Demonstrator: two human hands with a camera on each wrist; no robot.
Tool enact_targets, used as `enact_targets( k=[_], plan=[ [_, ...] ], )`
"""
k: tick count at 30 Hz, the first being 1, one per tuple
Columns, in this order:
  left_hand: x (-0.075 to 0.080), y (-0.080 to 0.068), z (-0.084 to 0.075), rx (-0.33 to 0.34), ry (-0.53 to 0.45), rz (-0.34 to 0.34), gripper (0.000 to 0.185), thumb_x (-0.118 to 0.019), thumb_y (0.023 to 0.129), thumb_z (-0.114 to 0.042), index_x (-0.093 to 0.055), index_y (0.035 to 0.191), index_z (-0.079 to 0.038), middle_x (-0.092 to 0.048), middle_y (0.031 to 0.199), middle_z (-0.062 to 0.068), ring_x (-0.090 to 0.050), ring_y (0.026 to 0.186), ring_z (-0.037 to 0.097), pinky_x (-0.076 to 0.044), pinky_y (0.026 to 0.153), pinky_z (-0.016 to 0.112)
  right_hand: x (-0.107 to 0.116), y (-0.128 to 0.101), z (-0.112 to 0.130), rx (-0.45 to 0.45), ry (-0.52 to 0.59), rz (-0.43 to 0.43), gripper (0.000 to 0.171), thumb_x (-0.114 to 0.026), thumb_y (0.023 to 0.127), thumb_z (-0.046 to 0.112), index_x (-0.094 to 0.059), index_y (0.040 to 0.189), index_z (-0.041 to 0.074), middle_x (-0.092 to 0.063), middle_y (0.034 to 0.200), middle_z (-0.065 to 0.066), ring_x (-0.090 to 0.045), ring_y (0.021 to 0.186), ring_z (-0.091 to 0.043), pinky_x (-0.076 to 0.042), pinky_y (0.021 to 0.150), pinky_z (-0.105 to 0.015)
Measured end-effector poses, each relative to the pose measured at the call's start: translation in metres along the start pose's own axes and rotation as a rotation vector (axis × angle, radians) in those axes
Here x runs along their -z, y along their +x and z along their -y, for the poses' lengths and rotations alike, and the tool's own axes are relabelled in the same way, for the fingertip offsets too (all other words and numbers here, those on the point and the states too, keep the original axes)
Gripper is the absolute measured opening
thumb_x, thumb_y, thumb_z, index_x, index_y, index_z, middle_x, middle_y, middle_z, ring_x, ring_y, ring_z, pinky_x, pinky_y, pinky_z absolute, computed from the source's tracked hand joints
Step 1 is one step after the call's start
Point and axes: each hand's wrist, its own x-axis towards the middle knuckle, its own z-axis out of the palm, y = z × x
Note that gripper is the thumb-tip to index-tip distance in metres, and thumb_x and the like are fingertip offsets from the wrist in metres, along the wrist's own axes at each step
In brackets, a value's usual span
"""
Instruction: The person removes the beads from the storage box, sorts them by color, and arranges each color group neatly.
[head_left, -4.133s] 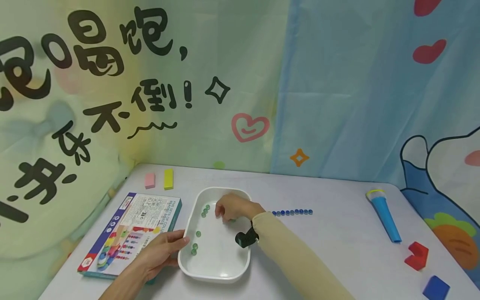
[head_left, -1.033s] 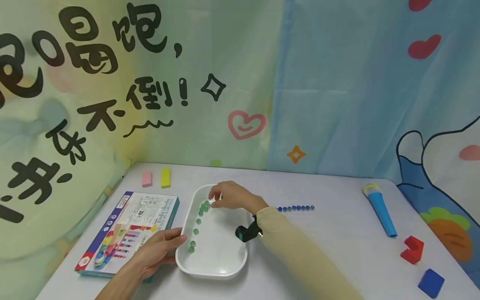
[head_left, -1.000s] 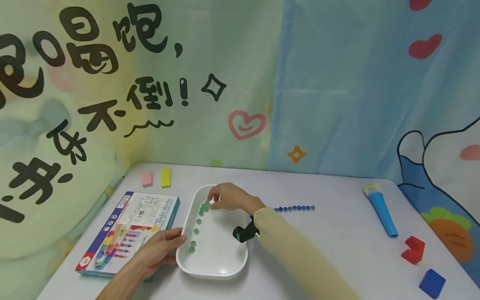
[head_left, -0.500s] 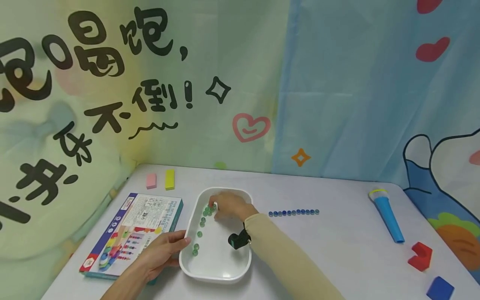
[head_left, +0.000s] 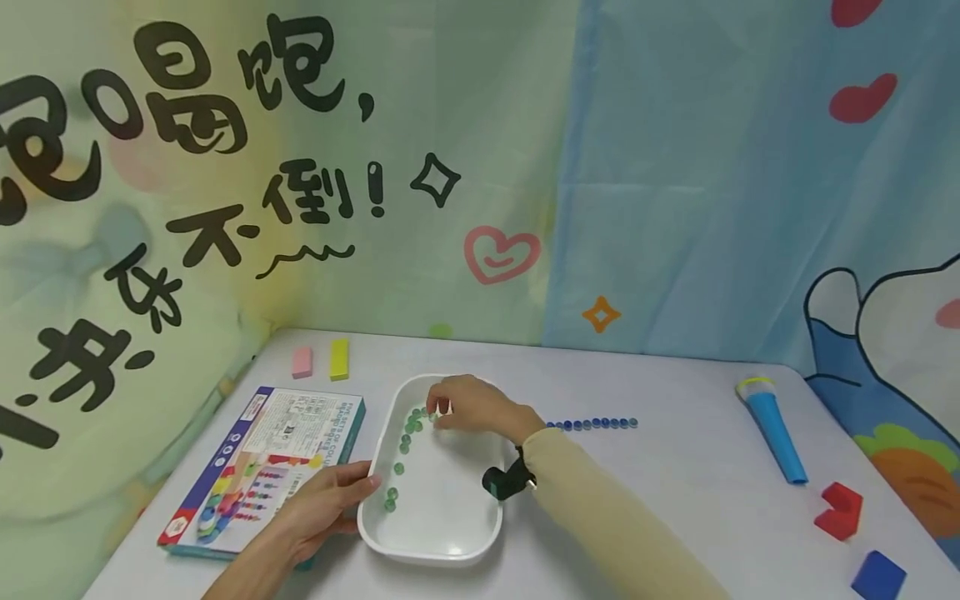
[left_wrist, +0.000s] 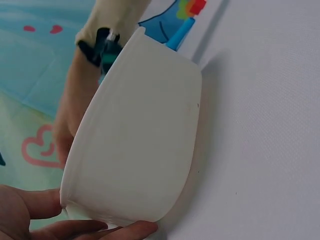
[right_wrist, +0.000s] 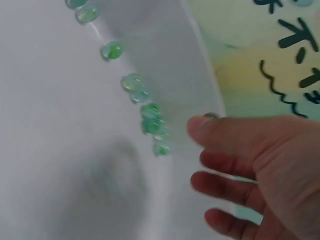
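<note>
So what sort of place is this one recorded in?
Probably a children's play or activity corner: a cartoon-printed backdrop hangs behind a white table holding a toy microphone, coloured blocks and a boxed bead game.

i count two hands: my left hand [head_left: 322, 506] holding the near left rim of one white tray [head_left: 450, 546], and my right hand [head_left: 472, 406] over the tray's far end. inside the tray, along its left wall, i count about nine green beads [head_left: 405, 433]; some overlap, so the number is not certain. on the table [head_left: 660, 492] just right of the tray lies one row of blue beads [head_left: 596, 423], about ten. at the far left corner sit two small blocks, one pink block [head_left: 302, 362] and one yellow block [head_left: 339, 359]. by the left edge lies one printed box [head_left: 262, 467]. towards the right edge i count one blue tube [head_left: 772, 429], one red piece [head_left: 838, 510] and one blue cube [head_left: 877, 577].
</note>
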Motion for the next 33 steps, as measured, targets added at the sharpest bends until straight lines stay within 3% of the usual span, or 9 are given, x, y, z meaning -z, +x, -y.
enact_targets(
  k=[3, 8, 16, 24, 33],
  plan=[
    [0.000, -0.001, -0.001, 0.000, -0.008, 0.005, 0.063, -0.055, 0.099, -0.025, -0.032, 0.144, 0.012, -0.055, 0.134, 0.025, -0.064, 0.104, 0.019, -0.057, 0.084, 0.040, 0.019, -0.023, -0.009, 0.040, 0.082, -0.083, 0.013, -0.072, 0.087, 0.018, -0.067, 0.098, 0.015, -0.064, 0.092, 0.002, -0.056, 0.079, -0.011, -0.047, 0.071, -0.022],
    [0.000, -0.003, -0.003, 0.016, -0.002, -0.012, 0.063, -0.057, 0.098, -0.025, -0.033, 0.144, 0.011, -0.055, 0.134, 0.024, -0.065, 0.102, 0.019, -0.057, 0.084, 0.039, 0.036, -0.070, -0.038, 0.009, 0.146, -0.161, 0.015, -0.073, 0.087, 0.021, -0.064, 0.097, 0.015, -0.063, 0.092, 0.005, -0.055, 0.079, -0.008, -0.048, 0.068, -0.021],
    [0.001, -0.003, -0.003, 0.015, -0.006, 0.005, 0.064, -0.056, 0.099, -0.026, -0.031, 0.144, 0.012, -0.053, 0.136, 0.026, -0.064, 0.104, 0.019, -0.057, 0.085, 0.040, 0.008, -0.125, -0.081, -0.062, 0.169, -0.084, 0.011, -0.073, 0.085, 0.017, -0.063, 0.088, 0.014, -0.059, 0.081, 0.009, -0.052, 0.072, -0.003, -0.046, 0.063, -0.019],
    [0.000, -0.004, -0.002, 0.017, -0.005, 0.007, 0.065, -0.056, 0.099, -0.026, -0.030, 0.145, 0.012, -0.053, 0.136, 0.026, -0.065, 0.103, 0.019, -0.057, 0.084, 0.040, -0.024, -0.145, -0.092, -0.059, 0.167, -0.080, 0.013, -0.076, 0.083, 0.018, -0.064, 0.088, 0.014, -0.056, 0.080, 0.007, -0.047, 0.072, -0.003, -0.043, 0.063, -0.018],
    [-0.001, -0.003, -0.004, 0.023, -0.007, -0.004, 0.064, -0.056, 0.099, -0.026, -0.032, 0.145, 0.011, -0.056, 0.133, 0.024, -0.065, 0.102, 0.019, -0.057, 0.083, 0.039, -0.033, -0.148, -0.093, -0.096, 0.179, -0.101, 0.014, -0.074, 0.084, 0.021, -0.064, 0.093, 0.015, -0.054, 0.085, 0.005, -0.044, 0.075, -0.004, -0.041, 0.064, -0.017]
  ],
)
